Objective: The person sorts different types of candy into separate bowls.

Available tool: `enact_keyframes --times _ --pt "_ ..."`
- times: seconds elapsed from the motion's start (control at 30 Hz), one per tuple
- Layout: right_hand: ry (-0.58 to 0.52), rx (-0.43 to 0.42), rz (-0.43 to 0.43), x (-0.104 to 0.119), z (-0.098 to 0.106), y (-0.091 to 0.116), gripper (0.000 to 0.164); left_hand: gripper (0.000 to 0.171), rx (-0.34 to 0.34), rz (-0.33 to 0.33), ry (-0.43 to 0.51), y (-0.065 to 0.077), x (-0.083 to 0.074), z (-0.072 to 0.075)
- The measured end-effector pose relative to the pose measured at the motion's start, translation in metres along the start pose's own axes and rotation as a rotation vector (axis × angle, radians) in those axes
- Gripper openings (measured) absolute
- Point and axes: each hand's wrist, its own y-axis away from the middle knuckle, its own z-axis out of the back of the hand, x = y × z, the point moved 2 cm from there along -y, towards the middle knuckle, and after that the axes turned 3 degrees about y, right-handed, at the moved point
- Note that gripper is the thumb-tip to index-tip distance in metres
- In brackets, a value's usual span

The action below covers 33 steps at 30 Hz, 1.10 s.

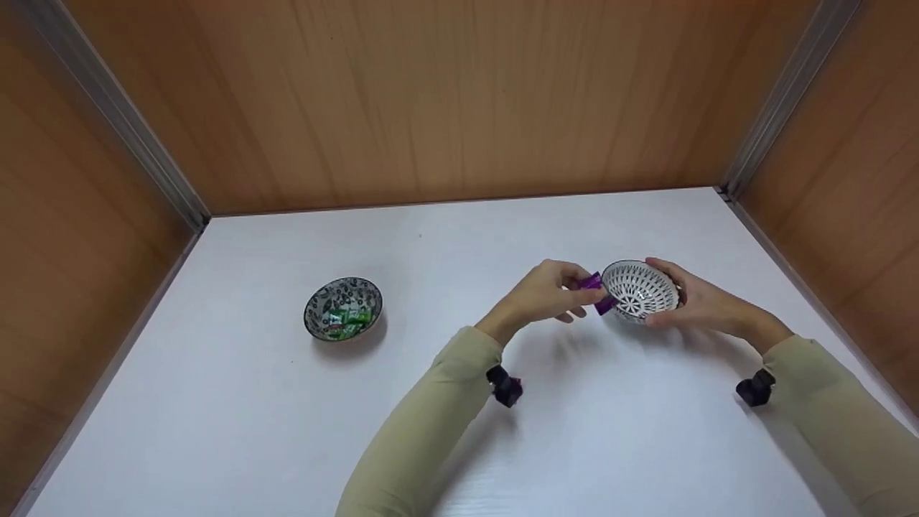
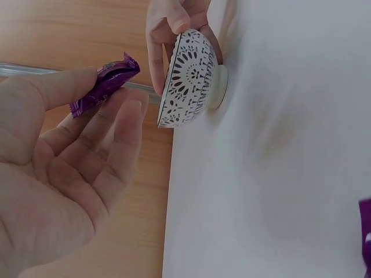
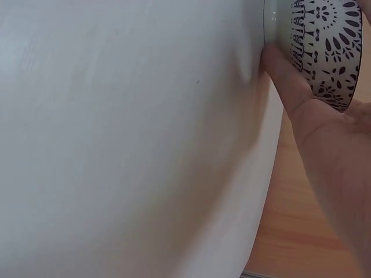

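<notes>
Between thumb and fingers, my left hand pinches a purple-wrapped candy. In the head view the candy is at the near left rim of a white bowl with a dark pattern inside and out. My right hand grips that bowl from its right side, thumb and fingers spread around the wall. The left wrist view shows the bowl's foot ring on or very near the table. A fingertip reaches the foot in the right wrist view, where the bowl is partly cut off.
On the left of the white table stands a dark floral bowl containing several green-wrapped candies. Another purple wrapper lies near my left forearm, mostly hidden in the head view. Wooden panels border the back and sides.
</notes>
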Motion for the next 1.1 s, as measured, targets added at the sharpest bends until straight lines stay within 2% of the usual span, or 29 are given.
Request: enact_keyframes --times 0.17,0.37,0.57,0.77,0.9,1.1 --pt "0.033 0.004 -0.025 0.0 0.001 -0.001 0.107 0.021 -0.048 -0.01 0.087 -0.013 0.002 -0.011" --pt "0.039 0.011 -0.028 0.001 0.001 0.0 0.107 0.015 -0.117 0.008 0.147 -0.026 0.006 -0.019" --pt "-0.008 0.021 -0.011 0.001 0.001 0.0 0.105 0.012 -0.213 0.049 0.215 -0.038 0.009 -0.024" --pt "-0.031 0.024 -0.009 -0.001 0.0 0.001 0.104 0.012 -0.273 0.042 0.318 -0.043 0.008 -0.028" --pt "-0.025 0.026 -0.006 0.0 0.0 0.001 0.104 0.012 -0.294 0.056 0.319 -0.044 0.01 -0.029" --pt "-0.027 0.032 0.001 0.0 0.0 0.001 0.105 0.015 -0.288 0.096 0.268 -0.046 0.013 -0.031"
